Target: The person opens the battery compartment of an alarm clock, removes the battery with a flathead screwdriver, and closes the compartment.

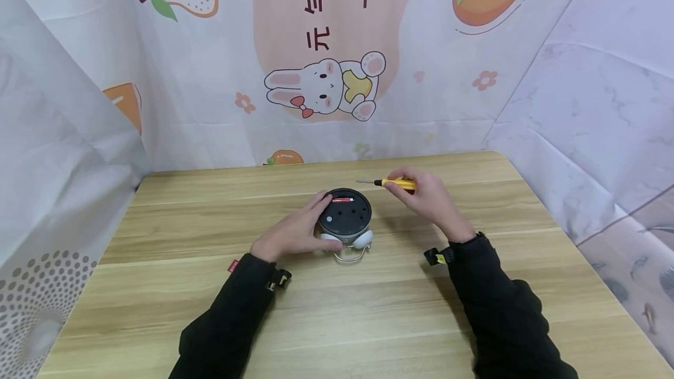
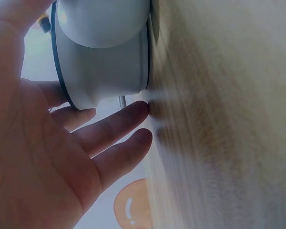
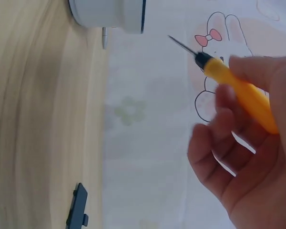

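A twin-bell alarm clock (image 1: 344, 221) lies face down, its black back up and its white bells toward the person. A red battery (image 1: 343, 199) sits in the exposed slot of the back. My left hand (image 1: 295, 230) grips the clock from the left, thumb by a bell and fingers at the far rim; in the left wrist view two fingers stretch down by the table. To the right of the clock, my right hand (image 1: 426, 195) holds a yellow screwdriver (image 1: 402, 183) by its handle. Its metal tip points left, above the table and apart from the clock.
A small dark plastic cover (image 3: 77, 207) lies on the table below the right hand in the right wrist view. The wooden table (image 1: 337, 320) ends at a printed curtain (image 1: 210, 86) at the back, with more cloth on both sides.
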`<state>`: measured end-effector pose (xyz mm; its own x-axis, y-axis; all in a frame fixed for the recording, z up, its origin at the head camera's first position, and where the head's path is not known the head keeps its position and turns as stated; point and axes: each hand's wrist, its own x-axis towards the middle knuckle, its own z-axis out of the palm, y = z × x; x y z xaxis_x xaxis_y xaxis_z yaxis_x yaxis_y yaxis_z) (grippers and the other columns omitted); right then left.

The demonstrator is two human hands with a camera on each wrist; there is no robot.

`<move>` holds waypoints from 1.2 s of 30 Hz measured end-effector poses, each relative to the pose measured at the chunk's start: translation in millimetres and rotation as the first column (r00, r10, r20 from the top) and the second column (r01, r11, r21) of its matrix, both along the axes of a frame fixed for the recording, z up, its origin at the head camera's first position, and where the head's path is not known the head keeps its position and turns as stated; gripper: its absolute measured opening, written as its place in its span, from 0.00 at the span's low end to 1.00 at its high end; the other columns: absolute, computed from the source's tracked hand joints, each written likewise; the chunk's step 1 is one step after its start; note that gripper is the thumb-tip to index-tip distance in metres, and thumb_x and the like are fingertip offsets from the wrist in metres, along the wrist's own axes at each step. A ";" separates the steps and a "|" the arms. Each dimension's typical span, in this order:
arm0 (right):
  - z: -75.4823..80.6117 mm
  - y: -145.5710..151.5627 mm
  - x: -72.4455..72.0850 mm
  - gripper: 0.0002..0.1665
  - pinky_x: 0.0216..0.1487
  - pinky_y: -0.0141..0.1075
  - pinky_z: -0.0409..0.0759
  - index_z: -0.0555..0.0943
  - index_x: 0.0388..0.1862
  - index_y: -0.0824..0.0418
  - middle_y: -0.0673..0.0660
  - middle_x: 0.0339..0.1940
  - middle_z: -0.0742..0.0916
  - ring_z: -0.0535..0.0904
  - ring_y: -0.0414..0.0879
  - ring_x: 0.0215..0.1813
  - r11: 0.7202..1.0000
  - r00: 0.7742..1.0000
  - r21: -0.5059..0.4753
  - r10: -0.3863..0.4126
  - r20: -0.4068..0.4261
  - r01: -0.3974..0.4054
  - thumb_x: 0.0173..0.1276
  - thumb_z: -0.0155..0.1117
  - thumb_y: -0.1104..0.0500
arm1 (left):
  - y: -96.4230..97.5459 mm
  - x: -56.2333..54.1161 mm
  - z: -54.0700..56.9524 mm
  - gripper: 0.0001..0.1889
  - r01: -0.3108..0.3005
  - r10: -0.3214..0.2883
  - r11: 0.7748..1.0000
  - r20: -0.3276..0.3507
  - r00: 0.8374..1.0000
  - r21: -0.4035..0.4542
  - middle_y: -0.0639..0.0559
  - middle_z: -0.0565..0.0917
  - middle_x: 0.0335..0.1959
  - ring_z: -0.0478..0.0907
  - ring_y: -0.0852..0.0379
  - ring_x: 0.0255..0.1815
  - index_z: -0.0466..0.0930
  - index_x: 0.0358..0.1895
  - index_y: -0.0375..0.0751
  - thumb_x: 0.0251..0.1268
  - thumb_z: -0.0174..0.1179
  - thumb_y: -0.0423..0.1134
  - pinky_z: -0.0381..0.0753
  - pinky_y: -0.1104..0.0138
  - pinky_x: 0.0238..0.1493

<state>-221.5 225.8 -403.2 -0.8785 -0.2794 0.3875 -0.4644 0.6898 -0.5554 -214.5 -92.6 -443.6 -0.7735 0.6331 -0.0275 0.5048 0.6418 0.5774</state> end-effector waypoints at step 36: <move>39.5 -43.2 4.0 0.08 0.42 0.45 0.82 0.91 0.41 0.58 0.55 0.40 0.90 0.84 0.49 0.39 0.980 0.983 0.190 0.032 0.182 -0.067 0.70 0.69 0.55 | -1.1 -1.1 1.1 0.61 -0.006 0.006 1.000 0.011 1.000 -0.003 0.48 0.45 0.84 0.58 0.47 0.78 0.46 0.84 0.49 0.53 0.69 0.71 0.64 0.52 0.72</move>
<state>-217.5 182.6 -363.8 -0.9115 -0.3786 0.1607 -0.4067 0.7712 -0.4897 -215.6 -93.8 -442.5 -0.7767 0.6287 -0.0384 0.4946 0.6464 0.5810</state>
